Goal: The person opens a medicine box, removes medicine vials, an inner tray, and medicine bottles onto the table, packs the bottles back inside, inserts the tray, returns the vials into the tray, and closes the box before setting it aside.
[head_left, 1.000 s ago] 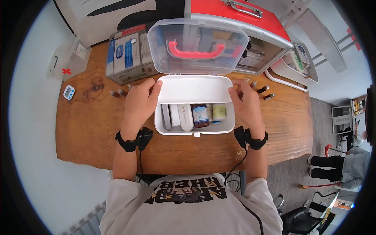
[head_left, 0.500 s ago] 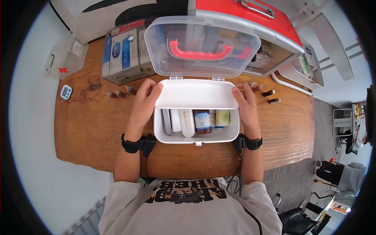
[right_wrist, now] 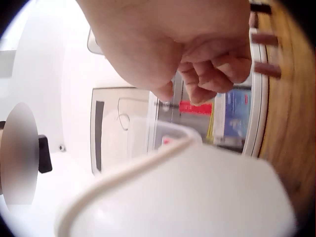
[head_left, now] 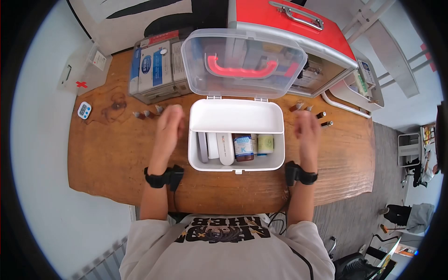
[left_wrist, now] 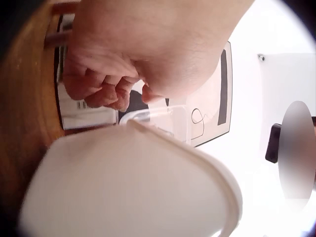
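A white plastic box [head_left: 261, 165] stands on the table, its clear lid [head_left: 242, 86] with a pink-red handle [head_left: 240, 71] raised at the back. A white tray [head_left: 236, 115] lies across the rear of the box. In front of it sit a grey flat item [head_left: 202, 148], a long white case [head_left: 226, 149], a brown bottle [head_left: 243, 148] with a blue-and-white label, and a yellow-green labelled container [head_left: 265, 143]. My left hand [head_left: 170, 123] is left of the box and my right hand [head_left: 307, 128] right of it. Both are apart from it, fingers loosely curled, holding nothing.
Small brown vials [head_left: 148, 114] stand behind the left hand; more vials [head_left: 298, 107] and dark small cylinders [head_left: 321, 115] lie beyond the right. Around the back are stacked cartons [head_left: 154, 65], a red-topped cabinet [head_left: 294, 28] and a white bin [head_left: 357, 95]. A timer [head_left: 84, 110] sits far left.
Both hands held the tray's ends earlier, and have since let go and drawn outward to either side. The tray stays in the box at the back.
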A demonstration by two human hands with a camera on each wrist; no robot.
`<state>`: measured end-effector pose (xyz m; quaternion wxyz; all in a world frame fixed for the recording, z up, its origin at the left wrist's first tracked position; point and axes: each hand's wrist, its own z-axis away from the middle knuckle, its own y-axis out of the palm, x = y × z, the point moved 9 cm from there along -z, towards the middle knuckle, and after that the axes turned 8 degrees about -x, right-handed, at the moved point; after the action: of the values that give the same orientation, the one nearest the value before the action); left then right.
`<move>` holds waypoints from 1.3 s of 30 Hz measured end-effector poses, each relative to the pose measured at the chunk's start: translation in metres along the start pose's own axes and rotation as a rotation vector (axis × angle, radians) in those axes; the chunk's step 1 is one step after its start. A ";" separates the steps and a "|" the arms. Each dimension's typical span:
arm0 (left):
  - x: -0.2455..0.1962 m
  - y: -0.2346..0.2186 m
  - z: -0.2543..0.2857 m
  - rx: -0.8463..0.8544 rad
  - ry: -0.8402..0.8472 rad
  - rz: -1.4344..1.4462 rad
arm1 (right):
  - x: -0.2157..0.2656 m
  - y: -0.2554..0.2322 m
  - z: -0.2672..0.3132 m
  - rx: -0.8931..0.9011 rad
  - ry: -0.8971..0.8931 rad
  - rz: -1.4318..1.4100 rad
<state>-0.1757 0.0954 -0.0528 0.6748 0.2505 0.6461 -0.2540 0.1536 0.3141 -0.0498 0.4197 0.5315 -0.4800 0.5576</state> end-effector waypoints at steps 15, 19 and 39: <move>0.014 -0.169 -0.022 -0.601 0.468 -0.498 | -0.072 -0.146 -0.042 -0.341 -0.039 0.206; 0.030 -0.165 -0.033 -0.530 0.354 -0.540 | -0.082 -0.147 -0.054 -0.382 -0.044 0.122; -0.084 0.011 0.026 -0.090 0.551 -0.159 | 0.070 0.045 0.018 0.095 -0.467 0.213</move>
<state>-0.1515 0.0879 0.0327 0.4621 0.2287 0.8333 -0.1996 0.1070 0.2848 0.0159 0.2109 0.6117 -0.5903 0.4826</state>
